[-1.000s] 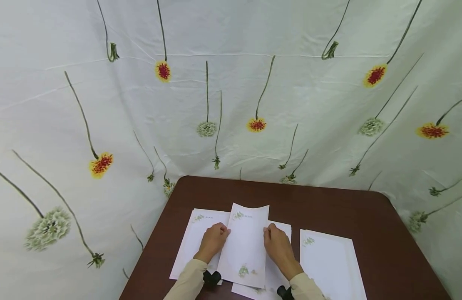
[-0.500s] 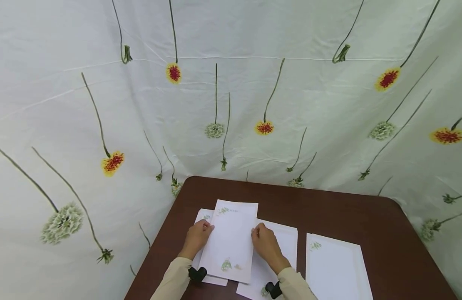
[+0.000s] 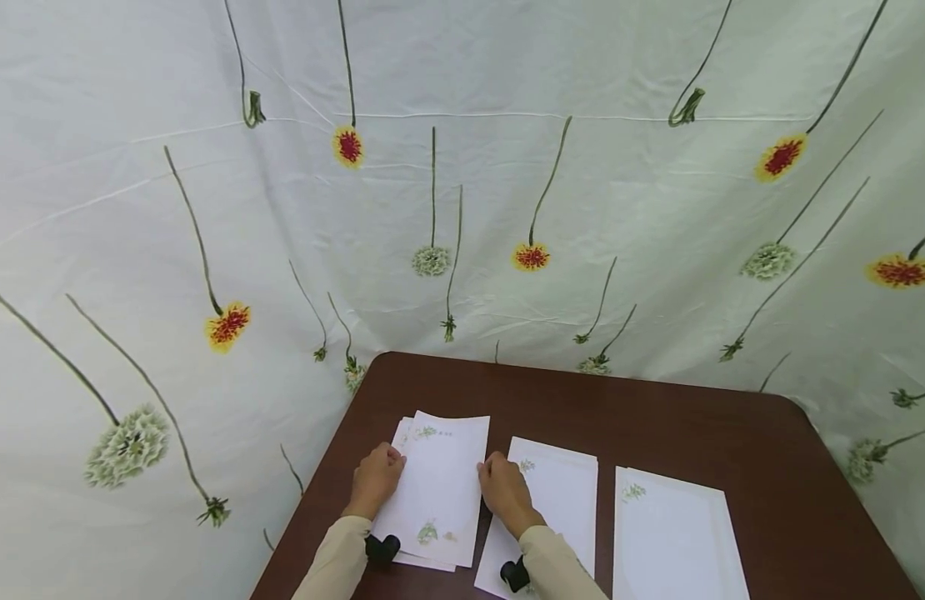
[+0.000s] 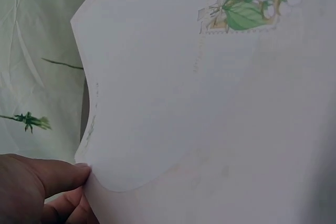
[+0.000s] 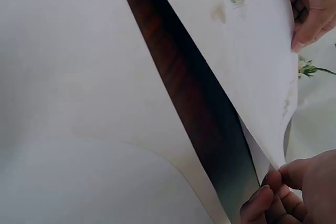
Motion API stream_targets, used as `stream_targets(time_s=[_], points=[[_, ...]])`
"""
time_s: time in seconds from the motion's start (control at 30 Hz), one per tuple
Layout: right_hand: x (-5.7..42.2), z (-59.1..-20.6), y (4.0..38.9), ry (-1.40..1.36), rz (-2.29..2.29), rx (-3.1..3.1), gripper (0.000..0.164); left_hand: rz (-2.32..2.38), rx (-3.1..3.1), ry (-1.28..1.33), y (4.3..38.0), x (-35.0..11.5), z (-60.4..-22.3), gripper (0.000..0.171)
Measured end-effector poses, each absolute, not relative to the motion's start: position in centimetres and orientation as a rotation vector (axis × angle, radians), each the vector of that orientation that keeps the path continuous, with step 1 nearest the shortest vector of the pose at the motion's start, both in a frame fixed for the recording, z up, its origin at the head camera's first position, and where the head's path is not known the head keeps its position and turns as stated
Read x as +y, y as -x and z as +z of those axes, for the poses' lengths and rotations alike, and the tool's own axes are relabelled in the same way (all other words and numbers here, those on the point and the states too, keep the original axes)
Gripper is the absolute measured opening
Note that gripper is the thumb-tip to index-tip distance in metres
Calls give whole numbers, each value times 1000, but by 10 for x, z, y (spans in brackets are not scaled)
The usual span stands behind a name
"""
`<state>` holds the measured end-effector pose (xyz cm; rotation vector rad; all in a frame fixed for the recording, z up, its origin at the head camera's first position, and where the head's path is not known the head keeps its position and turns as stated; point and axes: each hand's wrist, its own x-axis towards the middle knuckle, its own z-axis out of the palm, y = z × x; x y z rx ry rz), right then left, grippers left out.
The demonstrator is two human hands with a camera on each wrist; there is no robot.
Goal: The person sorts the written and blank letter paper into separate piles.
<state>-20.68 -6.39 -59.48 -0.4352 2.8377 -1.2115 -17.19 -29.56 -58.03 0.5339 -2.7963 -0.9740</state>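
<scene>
A white sheet of paper (image 3: 440,483) with small green plant prints is held between both hands, above the left pile of paper (image 3: 425,562). My left hand (image 3: 376,481) pinches its left edge; in the left wrist view the thumb (image 4: 63,177) presses on the sheet's face. On the opposite edge my right hand (image 3: 506,493) pinches the paper between thumb and fingers, as the right wrist view shows. The sheet bows between the hands. Most of the left pile is hidden beneath it.
A middle pile of sheets (image 3: 560,492) lies partly under the right forearm. Farther right is another pile (image 3: 676,533). All lie on a dark brown table (image 3: 657,417), with a flower-printed white cloth (image 3: 507,183) hanging behind it.
Both hands have carried the sheet left, from between the left and middle piles to over the left pile. More of the middle pile now shows. The head view has shifted slightly.
</scene>
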Motion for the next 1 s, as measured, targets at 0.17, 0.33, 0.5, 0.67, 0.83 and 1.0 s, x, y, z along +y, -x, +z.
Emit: stream_targets(time_s=[0.17, 0.33, 0.5, 0.67, 0.83, 1.0], points=[[-72, -599, 206, 417, -1133, 2882, 24, -941, -2796, -547, 171, -303, -587, 15], [-77, -603, 205, 440, -1067, 2932, 25, -915, -2790, -548, 170, -306, -591, 14], [-83, -607, 204, 479, -988, 3017, 27, -865, -2784, -557, 168, -308, -593, 13], [-86, -607, 202, 503, -898, 3118, 25, -855, -2780, -573, 167, -308, -594, 14], [-89, -612, 202, 506, -827, 3172, 26, -876, -2785, -616, 165, -309, -597, 14], [-92, -620, 203, 484, -760, 3207, 28, -878, -2776, -609, 166, -310, -600, 15]])
